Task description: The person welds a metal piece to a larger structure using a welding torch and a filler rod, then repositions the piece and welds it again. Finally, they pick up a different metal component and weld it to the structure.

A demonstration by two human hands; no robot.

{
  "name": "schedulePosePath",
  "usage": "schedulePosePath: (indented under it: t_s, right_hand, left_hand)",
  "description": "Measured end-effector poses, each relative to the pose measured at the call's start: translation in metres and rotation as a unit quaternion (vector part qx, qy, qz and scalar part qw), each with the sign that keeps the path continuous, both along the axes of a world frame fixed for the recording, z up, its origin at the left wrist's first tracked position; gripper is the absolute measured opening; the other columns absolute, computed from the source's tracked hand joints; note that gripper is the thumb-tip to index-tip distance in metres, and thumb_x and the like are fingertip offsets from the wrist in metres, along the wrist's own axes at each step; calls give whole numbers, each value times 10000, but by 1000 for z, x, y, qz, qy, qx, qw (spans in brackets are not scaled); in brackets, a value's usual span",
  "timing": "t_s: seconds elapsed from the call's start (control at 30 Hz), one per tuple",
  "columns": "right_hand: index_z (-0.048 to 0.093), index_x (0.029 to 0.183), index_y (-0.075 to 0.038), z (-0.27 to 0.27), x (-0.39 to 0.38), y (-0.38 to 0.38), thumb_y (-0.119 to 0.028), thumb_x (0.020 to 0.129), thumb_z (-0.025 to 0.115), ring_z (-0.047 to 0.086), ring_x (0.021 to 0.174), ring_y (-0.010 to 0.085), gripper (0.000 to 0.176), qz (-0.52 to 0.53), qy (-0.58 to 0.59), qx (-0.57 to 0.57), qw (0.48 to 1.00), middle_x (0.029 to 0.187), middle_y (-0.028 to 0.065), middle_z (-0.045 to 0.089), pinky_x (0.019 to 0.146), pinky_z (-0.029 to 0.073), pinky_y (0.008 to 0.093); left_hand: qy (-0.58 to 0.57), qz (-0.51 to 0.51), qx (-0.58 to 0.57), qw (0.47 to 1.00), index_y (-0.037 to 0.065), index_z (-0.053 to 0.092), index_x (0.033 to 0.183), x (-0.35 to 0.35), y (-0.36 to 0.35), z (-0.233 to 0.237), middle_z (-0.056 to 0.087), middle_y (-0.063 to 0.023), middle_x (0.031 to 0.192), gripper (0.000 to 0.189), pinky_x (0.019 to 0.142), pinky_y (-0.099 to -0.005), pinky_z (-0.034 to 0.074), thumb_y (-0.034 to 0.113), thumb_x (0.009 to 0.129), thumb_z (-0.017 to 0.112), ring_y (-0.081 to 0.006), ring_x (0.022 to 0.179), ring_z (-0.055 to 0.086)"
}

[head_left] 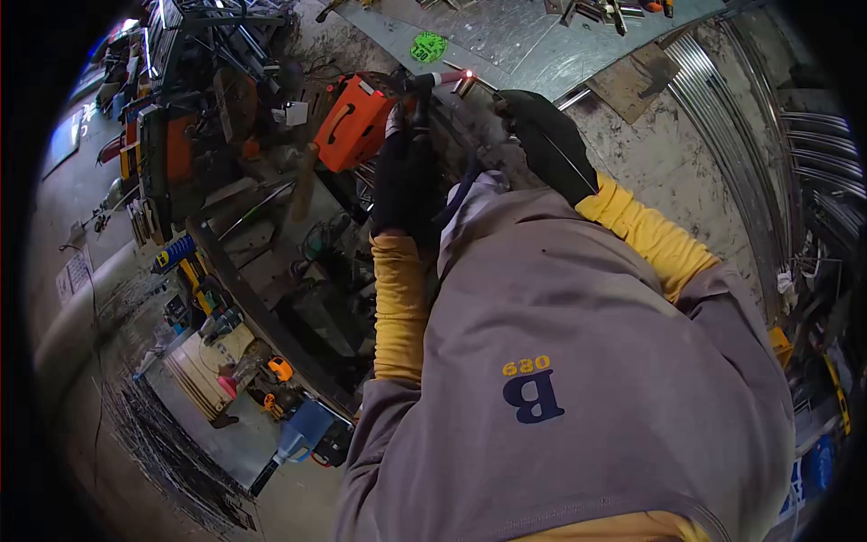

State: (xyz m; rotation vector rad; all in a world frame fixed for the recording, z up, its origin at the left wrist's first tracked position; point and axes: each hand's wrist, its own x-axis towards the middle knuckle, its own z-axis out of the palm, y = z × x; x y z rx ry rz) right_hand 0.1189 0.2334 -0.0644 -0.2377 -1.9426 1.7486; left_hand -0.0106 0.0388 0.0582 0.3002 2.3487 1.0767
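Note:
My left hand, in a black glove, is closed around a welding torch with a dark body and a pinkish nozzle. A bright glow shows at the nozzle's tip, beside small metal pieces whose shape I cannot make out. My right hand, also gloved in black, pinches a thin metal rod. The rod runs back across the glove toward the yellow sleeve, and its front end points toward the glow. A dark cable hangs below the torch, near my left hand.
An orange box with a black handle stands left of the torch. Beyond lies a metal sheet bearing a green round sticker. Long curved-looking metal tubes lie at right. A caulking gun and a blue bottle are at lower left.

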Motion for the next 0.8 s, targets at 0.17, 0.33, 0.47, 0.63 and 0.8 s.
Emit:
schedulePosePath:
  t_s: [0.17,0.33,0.47,0.63,0.8]
  right_hand:
    - [692,1399,-17,-1,-7,9,15,1079,550,736,1054,189,352,-11,-21,31,999,1310,129,722,941,592,320]
    - [693,1397,-8,4,-6,8,9,1083,555,733,1071,193,343,-23,-35,53,998,1324,137,720,956,586,315]
    - [700,1395,-19,11,-5,9,4,1081,562,731,1113,207,344,-13,-65,44,997,1340,138,720,983,575,311]
    - [707,1400,-38,15,-4,8,6,1078,563,729,1153,221,356,-13,-81,29,996,1359,140,718,1009,567,317]
    - [722,1373,-29,10,-5,5,-3,1054,608,745,1173,243,339,-26,-83,28,996,1352,142,739,1061,569,363]
  left_hand:
    - [-103,57,92,989,133,369,1745,-6,6,-9,623,20,963,654,602,-267,485,188,1136,602,-59,715,564]
    - [-143,91,125,978,157,369,1747,-4,7,-7,625,18,958,650,594,-264,496,177,1137,594,-68,718,586]
    - [-126,94,75,985,167,370,1746,-3,10,-2,615,17,932,650,575,-267,495,179,1136,592,-75,681,583]
    - [-129,101,71,984,165,376,1743,1,14,3,609,16,910,647,550,-269,480,177,1133,590,-78,648,573]
    - [-99,106,24,989,131,493,1662,3,18,6,608,21,867,542,528,-266,479,177,1131,593,-72,615,569]
